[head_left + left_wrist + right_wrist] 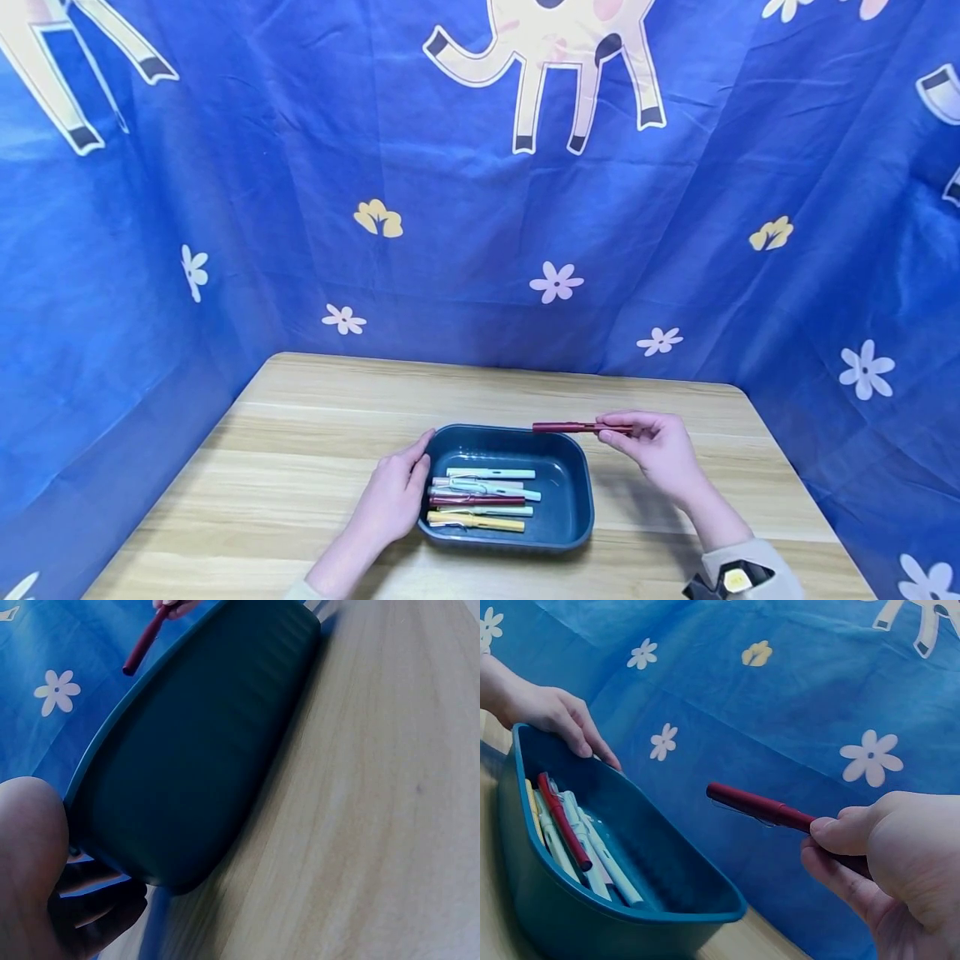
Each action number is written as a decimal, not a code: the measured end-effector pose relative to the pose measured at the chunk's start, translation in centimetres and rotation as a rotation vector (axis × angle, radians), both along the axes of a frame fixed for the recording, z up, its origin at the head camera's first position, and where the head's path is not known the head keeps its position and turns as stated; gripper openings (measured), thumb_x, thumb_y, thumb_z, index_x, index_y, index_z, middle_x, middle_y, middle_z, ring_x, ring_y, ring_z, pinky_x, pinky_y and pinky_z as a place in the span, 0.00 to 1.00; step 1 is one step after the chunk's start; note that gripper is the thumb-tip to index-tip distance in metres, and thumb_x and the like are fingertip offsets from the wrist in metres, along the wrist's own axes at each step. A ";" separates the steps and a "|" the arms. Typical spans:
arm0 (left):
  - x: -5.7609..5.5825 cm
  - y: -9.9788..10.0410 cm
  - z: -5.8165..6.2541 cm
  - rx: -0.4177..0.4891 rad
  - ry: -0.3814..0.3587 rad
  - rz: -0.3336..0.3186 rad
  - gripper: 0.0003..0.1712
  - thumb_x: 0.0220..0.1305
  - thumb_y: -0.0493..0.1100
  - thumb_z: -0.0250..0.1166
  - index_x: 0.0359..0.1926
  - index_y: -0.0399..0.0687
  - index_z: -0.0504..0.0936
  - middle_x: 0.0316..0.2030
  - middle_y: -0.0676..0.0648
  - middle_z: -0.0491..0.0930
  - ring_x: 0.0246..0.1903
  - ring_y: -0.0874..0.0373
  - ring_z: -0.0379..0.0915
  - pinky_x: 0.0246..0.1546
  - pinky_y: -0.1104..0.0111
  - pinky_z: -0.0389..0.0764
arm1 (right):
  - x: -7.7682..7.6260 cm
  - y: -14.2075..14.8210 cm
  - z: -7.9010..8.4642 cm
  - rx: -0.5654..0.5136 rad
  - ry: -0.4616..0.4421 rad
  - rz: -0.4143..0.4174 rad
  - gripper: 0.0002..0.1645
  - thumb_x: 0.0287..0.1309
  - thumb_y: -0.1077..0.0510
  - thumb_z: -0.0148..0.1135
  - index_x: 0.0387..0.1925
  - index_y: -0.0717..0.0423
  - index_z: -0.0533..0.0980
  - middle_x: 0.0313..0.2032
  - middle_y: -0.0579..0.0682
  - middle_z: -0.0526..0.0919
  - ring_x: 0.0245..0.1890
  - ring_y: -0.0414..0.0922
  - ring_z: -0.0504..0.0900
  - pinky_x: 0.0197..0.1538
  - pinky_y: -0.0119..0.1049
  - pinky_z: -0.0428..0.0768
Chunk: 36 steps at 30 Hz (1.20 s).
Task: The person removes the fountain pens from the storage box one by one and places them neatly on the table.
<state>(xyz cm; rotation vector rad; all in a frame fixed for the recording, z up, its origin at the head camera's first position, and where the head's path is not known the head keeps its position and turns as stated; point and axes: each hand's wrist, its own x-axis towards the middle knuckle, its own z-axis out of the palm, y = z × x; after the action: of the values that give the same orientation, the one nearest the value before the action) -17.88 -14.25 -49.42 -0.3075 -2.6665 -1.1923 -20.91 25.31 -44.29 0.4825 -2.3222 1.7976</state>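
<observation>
A dark red capped pen [566, 427] is pinched between the thumb and fingers of my right hand [660, 450], held level above the far right rim of a dark teal box [562, 508]. The pen's metal clip shows in the right wrist view. My left hand [393, 492] grips the left end of the box, with its thumb at the rim and other fingers against the outer wall. Inside, toward the left, several pens lie side by side: a yellow pen [476, 522], another dark red pen [477, 501] and pale ones, such as a white pen [491, 473] at the back.
The box stands on a light wood table [315, 433], near its front edge. A blue curtain [465, 250] with flowers and animal prints surrounds the table at the back and both sides. A dark device [727, 579] is strapped at the right wrist.
</observation>
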 end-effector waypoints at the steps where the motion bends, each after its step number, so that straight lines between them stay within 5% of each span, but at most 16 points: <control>1: 0.0 0.0 0.0 0.001 0.000 0.000 0.25 0.81 0.37 0.55 0.75 0.39 0.73 0.66 0.34 0.76 0.65 0.38 0.75 0.69 0.45 0.72 | 0.0 0.2 0.0 -0.005 -0.002 -0.003 0.14 0.60 0.69 0.75 0.48 0.69 0.87 0.44 0.61 0.91 0.42 0.43 0.90 0.45 0.34 0.90; 36: -0.2 0.1 0.0 0.006 -0.025 -0.002 0.25 0.82 0.37 0.54 0.75 0.39 0.72 0.66 0.33 0.76 0.66 0.38 0.74 0.69 0.46 0.71 | -0.4 6.1 -3.1 -0.045 -0.104 -0.102 0.17 0.59 0.72 0.75 0.49 0.78 0.83 0.44 0.63 0.90 0.43 0.38 0.90 0.48 0.31 0.88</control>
<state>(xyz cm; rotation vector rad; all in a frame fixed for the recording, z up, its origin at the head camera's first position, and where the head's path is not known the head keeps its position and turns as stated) -18.03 -14.13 -49.44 -0.2966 -2.6839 -1.2123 -21.27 31.43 -47.40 0.2650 -2.3208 1.8641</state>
